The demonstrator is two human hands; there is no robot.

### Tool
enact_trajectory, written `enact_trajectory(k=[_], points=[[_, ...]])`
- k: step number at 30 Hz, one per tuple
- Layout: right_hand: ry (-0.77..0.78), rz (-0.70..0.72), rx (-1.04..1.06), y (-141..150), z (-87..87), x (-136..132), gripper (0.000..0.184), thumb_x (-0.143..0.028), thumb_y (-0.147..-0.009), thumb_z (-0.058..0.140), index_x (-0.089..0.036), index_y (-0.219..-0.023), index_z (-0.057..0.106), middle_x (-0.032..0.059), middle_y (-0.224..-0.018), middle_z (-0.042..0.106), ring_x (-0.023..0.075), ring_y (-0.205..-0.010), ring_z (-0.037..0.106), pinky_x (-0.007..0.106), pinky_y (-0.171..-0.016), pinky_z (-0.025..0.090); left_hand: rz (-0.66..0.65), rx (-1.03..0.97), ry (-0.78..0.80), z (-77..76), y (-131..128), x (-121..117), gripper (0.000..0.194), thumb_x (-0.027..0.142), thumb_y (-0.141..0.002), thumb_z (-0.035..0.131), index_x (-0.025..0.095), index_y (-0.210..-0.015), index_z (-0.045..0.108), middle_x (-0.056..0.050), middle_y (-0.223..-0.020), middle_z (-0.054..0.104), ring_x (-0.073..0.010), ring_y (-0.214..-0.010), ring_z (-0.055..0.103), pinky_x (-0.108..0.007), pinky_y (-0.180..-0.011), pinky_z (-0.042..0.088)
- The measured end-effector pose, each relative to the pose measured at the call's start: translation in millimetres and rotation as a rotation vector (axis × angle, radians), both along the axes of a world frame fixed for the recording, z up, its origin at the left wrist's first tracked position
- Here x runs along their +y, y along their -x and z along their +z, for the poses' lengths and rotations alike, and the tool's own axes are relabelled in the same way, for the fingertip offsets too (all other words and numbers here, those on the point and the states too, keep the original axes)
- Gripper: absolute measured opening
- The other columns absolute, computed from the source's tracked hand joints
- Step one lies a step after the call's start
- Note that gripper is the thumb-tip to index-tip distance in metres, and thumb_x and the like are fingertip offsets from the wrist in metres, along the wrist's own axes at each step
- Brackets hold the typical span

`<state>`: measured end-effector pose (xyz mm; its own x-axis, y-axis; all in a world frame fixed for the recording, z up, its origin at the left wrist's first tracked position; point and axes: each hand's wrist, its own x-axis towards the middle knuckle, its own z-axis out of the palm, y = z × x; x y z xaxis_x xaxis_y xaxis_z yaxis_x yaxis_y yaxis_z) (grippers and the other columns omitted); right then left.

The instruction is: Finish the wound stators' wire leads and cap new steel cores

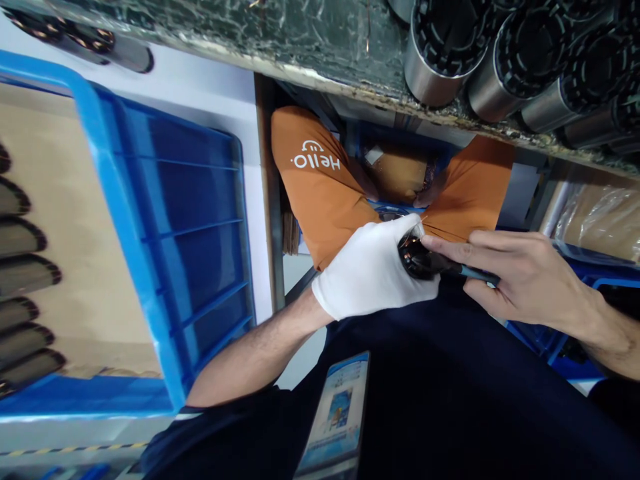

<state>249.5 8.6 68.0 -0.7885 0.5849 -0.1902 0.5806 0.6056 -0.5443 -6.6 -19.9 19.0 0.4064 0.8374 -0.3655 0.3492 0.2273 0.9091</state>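
My left hand [373, 270], in a white glove, is wrapped round a motor stator [416, 259] in front of my lap. The stator's black end with copper wire faces to the right. My bare right hand [520, 277] grips a slim tool with a blue-grey handle [475, 273]. Its far part reaches the stator's open end, and its tip is hidden there. The index finger of my right hand lies extended along the tool, close to the stator's rim. A thin wire end shows near my left thumb.
Several metal stators [445, 60] stand on the worn green bench [320, 33] ahead. To my left, a blue crate [185, 220] holds more stators [25, 273] on cardboard. A blue bin with cardboard [400, 173] sits between my legs. A badge [337, 413] hangs on my chest.
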Motion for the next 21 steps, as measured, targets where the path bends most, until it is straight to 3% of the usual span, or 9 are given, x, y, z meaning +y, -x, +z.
enact_trajectory(k=[2,6,11,13,16,19,21], points=[[0.042,-0.03,-0.007,0.2,-0.6,2.4,0.068,-0.012,-0.103,0.056,-0.026,-0.169,0.063,-0.0003,-0.09,0.064,0.0169,-0.073,0.061,0.03,-0.07,0.052,0.012,0.045,-0.019,0.8,-1.4,-1.0,0.022,0.033,-0.08,0.076,0.024,-0.088,0.058,-0.002,-0.081,0.07,-0.0183,-0.071,0.063,-0.033,-0.07,0.051],[-0.017,-0.028,-0.008,3.3,-2.6,5.5,0.072,-0.014,-0.099,0.059,-0.025,-0.17,0.062,0.0061,-0.105,0.07,0.0249,-0.093,0.067,0.04,-0.086,0.059,0.002,0.079,-0.049,5.4,-6.2,-2.4,0.024,0.029,-0.08,0.078,0.024,-0.098,0.063,-0.003,-0.088,0.077,-0.0214,-0.073,0.07,-0.037,-0.075,0.054],[-0.004,0.007,-0.055,5.3,-1.8,3.8,0.065,-0.016,-0.104,0.057,-0.025,-0.169,0.063,0.001,-0.092,0.067,0.0199,-0.076,0.066,0.033,-0.07,0.054,-0.017,0.093,-0.034,4.5,-10.6,-3.6,0.023,0.029,-0.076,0.08,0.025,-0.089,0.061,0.0,-0.078,0.072,-0.0213,-0.068,0.067,-0.038,-0.072,0.053],[0.08,0.004,-0.064,3.2,-3.9,4.6,0.064,-0.017,-0.107,0.056,-0.025,-0.17,0.062,-0.0004,-0.09,0.072,0.0179,-0.073,0.07,0.031,-0.068,0.055,0.001,-0.023,0.054,-1.3,-10.9,-4.9,0.023,0.031,-0.076,0.081,0.024,-0.091,0.064,-0.001,-0.082,0.075,-0.0212,-0.073,0.069,-0.037,-0.073,0.055],[0.24,-0.068,0.033,-0.4,-13.5,6.6,0.061,-0.016,-0.108,0.058,-0.027,-0.168,0.064,0.0037,-0.12,0.086,0.0209,-0.102,0.084,0.032,-0.091,0.065,0.068,-0.316,0.282,-13.8,-12.6,-7.5,0.025,0.032,-0.076,0.082,0.022,-0.094,0.069,-0.002,-0.087,0.077,-0.0196,-0.079,0.07,-0.033,-0.074,0.058],[0.317,-0.162,0.183,1.8,-27.6,5.4,0.064,-0.035,-0.104,0.083,-0.025,-0.165,0.066,0.0094,-0.153,0.079,0.0294,-0.136,0.079,0.039,-0.117,0.063,0.15,-0.668,0.581,-25.6,-19.9,-10.6,0.02,0.039,-0.081,0.076,0.022,-0.086,0.067,-0.001,-0.077,0.072,-0.0184,-0.074,0.069,-0.036,-0.078,0.062],[0.293,-0.211,0.269,7.3,-35.8,3.5,0.078,-0.047,-0.092,0.098,-0.025,-0.161,0.069,0.0119,-0.157,0.076,0.0333,-0.14,0.077,0.044,-0.122,0.061,0.215,-0.802,0.684,-31.6,-27.7,-13.4,0.026,0.048,-0.089,0.069,0.023,-0.082,0.063,-0.003,-0.076,0.071,-0.0225,-0.078,0.073,-0.042,-0.085,0.067]])
